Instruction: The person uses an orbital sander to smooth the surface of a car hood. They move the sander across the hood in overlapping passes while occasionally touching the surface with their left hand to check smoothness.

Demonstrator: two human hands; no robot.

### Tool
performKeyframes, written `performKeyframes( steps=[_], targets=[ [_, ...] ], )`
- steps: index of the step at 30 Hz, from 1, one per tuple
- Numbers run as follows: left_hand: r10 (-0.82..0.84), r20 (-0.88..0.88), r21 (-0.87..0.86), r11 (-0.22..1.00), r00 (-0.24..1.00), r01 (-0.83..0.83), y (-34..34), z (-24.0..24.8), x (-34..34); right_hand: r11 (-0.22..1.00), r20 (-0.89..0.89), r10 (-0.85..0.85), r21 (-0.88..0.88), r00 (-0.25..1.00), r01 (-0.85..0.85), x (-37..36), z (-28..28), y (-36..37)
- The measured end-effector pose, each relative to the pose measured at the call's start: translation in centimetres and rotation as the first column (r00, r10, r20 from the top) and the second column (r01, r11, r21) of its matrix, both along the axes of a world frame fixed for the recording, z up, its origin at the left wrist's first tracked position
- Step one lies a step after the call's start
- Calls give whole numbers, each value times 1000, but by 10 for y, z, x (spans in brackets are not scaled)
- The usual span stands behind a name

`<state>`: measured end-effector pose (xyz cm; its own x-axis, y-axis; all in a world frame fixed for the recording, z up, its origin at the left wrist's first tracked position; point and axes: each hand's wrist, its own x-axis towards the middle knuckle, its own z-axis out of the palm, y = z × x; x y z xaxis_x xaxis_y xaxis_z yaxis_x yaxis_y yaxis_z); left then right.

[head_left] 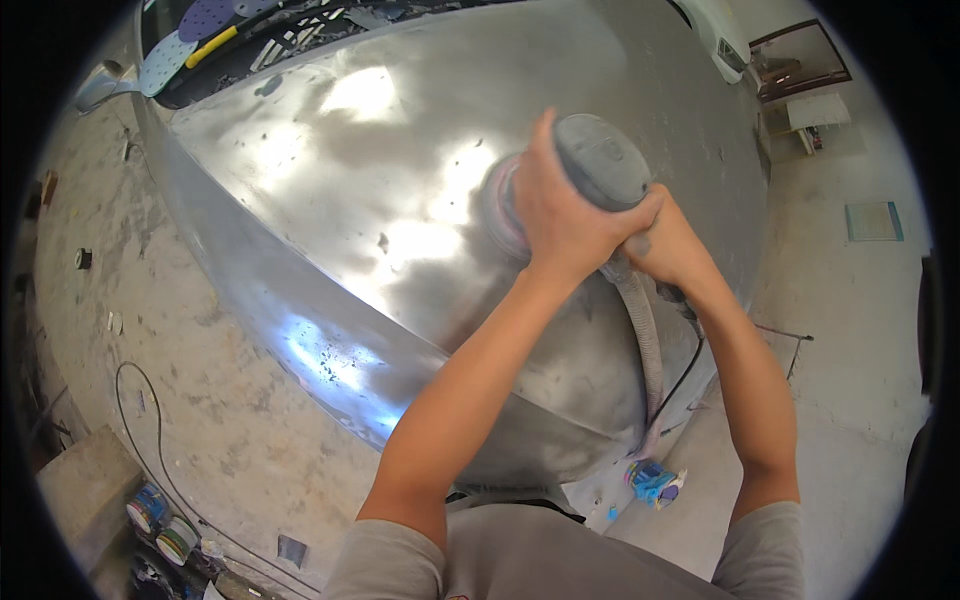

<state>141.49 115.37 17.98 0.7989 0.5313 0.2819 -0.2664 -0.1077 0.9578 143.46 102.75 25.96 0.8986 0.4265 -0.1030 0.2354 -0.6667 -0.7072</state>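
A grey, dusty power sander (603, 160) stands tilted on a large bare-metal car panel (400, 240), which looks like a hood. My left hand (565, 215) wraps round the sander's body beside its round pad (507, 205). Behind it, my right hand (665, 240) is closed round the rear of the sander, where the hose joins; part of its grip is hidden. A ribbed grey hose (643, 335) and a black cable (685, 370) run down from the sander over the panel's near edge. Bright glare and dark smudges mark the metal.
Perforated sanding discs (168, 62) and a yellow-handled tool (212, 47) lie at the far left. Paint cans (178, 540) and a looping cable (160, 450) are on the floor at the lower left. A blue can (652, 482) stands beyond the panel's near edge.
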Motion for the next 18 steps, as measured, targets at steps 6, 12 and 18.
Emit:
performKeyframes(
  steps=[6,12,18],
  targets=[
    [-261,-16,45,964,965,262,-22,14,64,955,-192,-296,-72,936,287,39,1,-28],
    [-283,20,68,957,959,281,-45,9,19,928,-89,-366,-104,926,357,-22,-11,-64],
    [-400,-1,112,911,917,397,-52,0,-59,955,127,-175,-219,976,200,-128,-14,-84]
  ],
)
